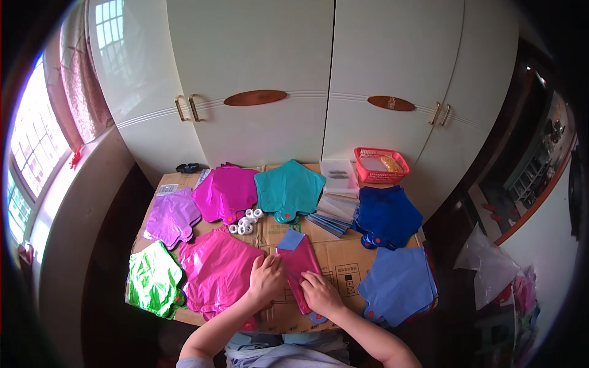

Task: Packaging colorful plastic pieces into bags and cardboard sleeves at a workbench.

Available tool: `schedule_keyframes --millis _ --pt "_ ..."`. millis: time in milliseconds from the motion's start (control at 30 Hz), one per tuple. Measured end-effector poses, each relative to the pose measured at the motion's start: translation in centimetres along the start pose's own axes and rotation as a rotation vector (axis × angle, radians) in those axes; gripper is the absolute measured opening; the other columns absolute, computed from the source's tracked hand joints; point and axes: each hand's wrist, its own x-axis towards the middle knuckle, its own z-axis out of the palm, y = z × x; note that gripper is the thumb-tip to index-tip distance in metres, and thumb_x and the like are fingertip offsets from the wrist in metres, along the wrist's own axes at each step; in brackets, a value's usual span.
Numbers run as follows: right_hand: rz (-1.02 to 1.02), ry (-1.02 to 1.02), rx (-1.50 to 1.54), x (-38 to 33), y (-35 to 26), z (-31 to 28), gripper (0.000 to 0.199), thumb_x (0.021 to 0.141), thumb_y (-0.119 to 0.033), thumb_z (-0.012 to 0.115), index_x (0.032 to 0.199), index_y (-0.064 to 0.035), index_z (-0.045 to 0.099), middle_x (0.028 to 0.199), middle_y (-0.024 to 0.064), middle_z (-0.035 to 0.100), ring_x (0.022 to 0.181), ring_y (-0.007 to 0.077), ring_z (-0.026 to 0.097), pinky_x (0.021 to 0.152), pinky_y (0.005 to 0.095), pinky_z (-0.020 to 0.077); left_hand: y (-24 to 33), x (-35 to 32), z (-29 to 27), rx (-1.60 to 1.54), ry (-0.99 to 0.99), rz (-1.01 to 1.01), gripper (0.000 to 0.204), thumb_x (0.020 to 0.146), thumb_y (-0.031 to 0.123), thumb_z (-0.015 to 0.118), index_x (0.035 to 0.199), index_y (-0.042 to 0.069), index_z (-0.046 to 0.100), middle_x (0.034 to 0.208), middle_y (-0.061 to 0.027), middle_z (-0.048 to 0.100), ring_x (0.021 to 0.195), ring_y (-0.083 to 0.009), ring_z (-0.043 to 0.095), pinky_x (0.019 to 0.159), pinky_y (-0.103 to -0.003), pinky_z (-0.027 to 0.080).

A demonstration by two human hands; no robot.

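A pink foil balloon (299, 257), flat and folded into a narrow strip, lies on the cardboard at the near middle, with a blue piece (291, 240) at its far end. My left hand (267, 279) has its fingers curled at the strip's left edge. Across the strip's near right side bend the fingers of my right hand (321, 294). A small blue tab (317, 318) peeks out below the right hand. Beside my left hand spreads a pile of flat pink foil star balloons (218, 270), partly under the left forearm. Blue star balloons (396, 285) lie to the right.
Green (153, 277), lilac (173, 214), magenta (227, 191), teal (289, 189) and dark blue balloons (389, 214) ring the cardboard (340, 260). Small white rolls (245, 224), fanned clear sleeves (334, 213) and a red basket (381, 164) sit farther back, before white cabinets (251, 55).
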Motion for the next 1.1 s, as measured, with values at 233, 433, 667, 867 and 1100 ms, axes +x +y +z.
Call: schedule_keyframes --millis 233,433,667,867,1100 --pt "-0.009 -0.008 0.001 0.0 0.0 0.1 0.015 0.082 -0.01 0.057 0.093 -0.0001 0.058 0.114 0.0163 0.058 0.112 0.0309 0.054 0.097 0.0395 0.0449 -2.2 2.2 2.0 0.01 0.163 -0.061 0.035 0.074 0.024 0.06 0.105 0.008 0.062 0.108 -0.0042 0.06 0.107 -0.0203 0.051 0.087 -0.04 0.039" --pt "-0.013 -0.011 0.016 0.0 0.0 0.0 0.017 0.081 -0.009 0.057 0.095 0.0008 0.059 0.113 0.0174 0.057 0.109 0.0316 0.055 0.095 0.0398 0.045 -1.1 2.5 2.6 -0.876 0.078 -0.477 0.062 0.077 0.014 0.068 0.125 -0.01 0.038 0.109 -0.0283 0.051 0.102 -0.036 0.055 0.09 -0.041 0.046" --pt "-0.008 -0.016 0.042 0.0 0.0 -0.2 0.02 0.081 -0.009 0.056 0.098 0.0013 0.059 0.112 0.0177 0.057 0.109 0.0322 0.054 0.095 0.0401 0.045 -1.2 3.3 2.2 -1.127 -0.165 -0.697 0.071 0.069 0.019 0.077 0.125 -0.008 0.042 0.089 -0.0164 0.066 0.081 -0.0251 0.068 0.075 -0.036 0.054" --pt "0.0 -0.03 0.038 -0.2 0.1 -0.1 0.019 0.081 -0.009 0.057 0.098 0.0002 0.06 0.112 0.0165 0.057 0.109 0.0318 0.054 0.094 0.0399 0.045 -0.5 2.8 0.5 -0.609 -0.363 -0.443 0.039 0.066 0.037 0.074 0.085 0.004 0.068 0.078 -0.0151 0.068 0.078 -0.034 0.065 0.074 -0.04 0.053" --pt "-0.008 -0.031 0.058 -0.2 0.2 0.0 0.016 0.081 -0.009 0.058 0.095 -0.0014 0.061 0.111 0.0153 0.057 0.108 0.0308 0.054 0.093 0.0396 0.0452 -0.3 1.9 1.7 -0.413 -0.235 -0.295 0.039 0.065 0.042 0.076 0.073 0.005 0.066 0.075 -0.0129 0.066 0.085 -0.0324 0.06 0.076 -0.044 0.048"
